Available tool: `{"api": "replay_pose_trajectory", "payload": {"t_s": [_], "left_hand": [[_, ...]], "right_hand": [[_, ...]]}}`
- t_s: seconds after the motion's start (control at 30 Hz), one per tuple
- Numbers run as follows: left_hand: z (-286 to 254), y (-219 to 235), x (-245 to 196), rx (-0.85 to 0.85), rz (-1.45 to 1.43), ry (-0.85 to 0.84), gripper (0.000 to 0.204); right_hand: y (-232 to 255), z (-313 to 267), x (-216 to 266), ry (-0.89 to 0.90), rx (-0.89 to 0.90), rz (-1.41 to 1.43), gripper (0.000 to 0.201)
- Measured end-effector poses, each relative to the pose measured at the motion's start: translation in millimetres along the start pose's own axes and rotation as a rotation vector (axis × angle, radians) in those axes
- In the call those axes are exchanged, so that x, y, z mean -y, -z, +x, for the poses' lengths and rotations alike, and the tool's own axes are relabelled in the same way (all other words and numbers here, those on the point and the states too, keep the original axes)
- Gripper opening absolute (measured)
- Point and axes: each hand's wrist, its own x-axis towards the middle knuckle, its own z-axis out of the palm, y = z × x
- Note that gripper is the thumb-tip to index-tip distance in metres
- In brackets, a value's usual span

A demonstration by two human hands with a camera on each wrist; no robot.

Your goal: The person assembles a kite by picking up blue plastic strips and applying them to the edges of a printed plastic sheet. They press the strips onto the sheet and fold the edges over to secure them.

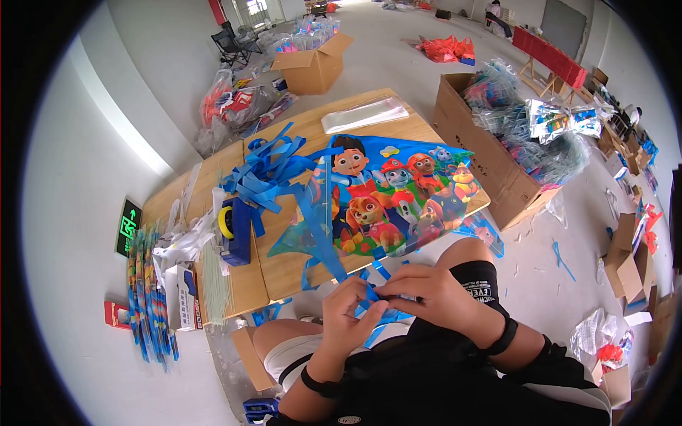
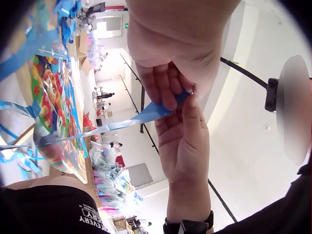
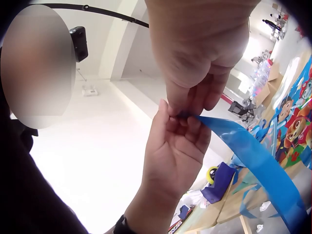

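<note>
In front of the lap, my left hand (image 1: 347, 316) and right hand (image 1: 433, 295) meet fingertip to fingertip. Both pinch the end of a blue plastic strip (image 3: 258, 156) between thumb and fingers; the very end is hidden by the fingertips. From there the strip runs up to the printed kite sheet (image 1: 369, 220). That sheet, with cartoon dogs and a boy on it, lies on the wooden table (image 1: 277, 280), its near edge close beyond my hands. In the left wrist view the strip (image 2: 151, 114) narrows and twists away from the fingers.
A heap of blue strips (image 1: 273, 167) lies at the table's back left, beside a blue tape dispenser (image 1: 240, 231). Thin pale rods (image 1: 214, 280) line the left edge. Clear plastic sleeves (image 1: 366, 115) lie at the back. A large carton (image 1: 490, 160) of wrapped goods stands right of the table.
</note>
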Motion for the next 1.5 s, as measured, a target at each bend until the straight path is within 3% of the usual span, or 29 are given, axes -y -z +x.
{"api": "replay_pose_trajectory", "payload": {"t_s": [0.53, 0.83, 0.93, 1.0, 1.03, 1.1, 1.3, 1.5], "left_hand": [[-0.2, 4.4, 2.2, 0.018, 0.113, -0.045, 0.034], [-1.6, 4.4, 0.0, 0.018, 0.035, 0.035, 0.016], [-2.8, 4.6, -0.1, 0.046, 0.03, 0.021, 0.021], [-6.7, 2.7, 6.6, -0.021, -0.25, 0.083, 0.033], [-6.5, 4.4, 8.3, -0.021, -0.25, 0.084, 0.033], [-5.1, 9.1, 9.9, 0.071, -0.276, 0.135, 0.04], [-8.4, 5.9, 3.1, 0.039, -0.337, 0.326, 0.033], [-6.5, 7.1, 4.2, 0.09, -0.392, 0.301, 0.027]], "right_hand": [[1.1, 1.3, -0.3, -0.038, 0.015, 0.039, 0.024], [-2.2, -0.3, -1.9, -0.051, -0.022, 0.08, 0.019], [-1.8, -1.5, -4.0, -0.002, 0.006, 0.027, 0.021], [-3.4, -1.6, -4.4, 0.153, -0.011, -0.209, 0.021], [-4.1, -1.6, -5.2, 0.152, -0.01, -0.208, 0.021], [-5.3, -1.4, -6.8, 0.27, -0.048, -0.331, 0.029], [-4.6, -0.7, -1.9, 0.279, -0.076, -0.311, 0.03], [-6.4, -2.7, -4.9, 0.3, -0.084, -0.368, 0.03]]}}
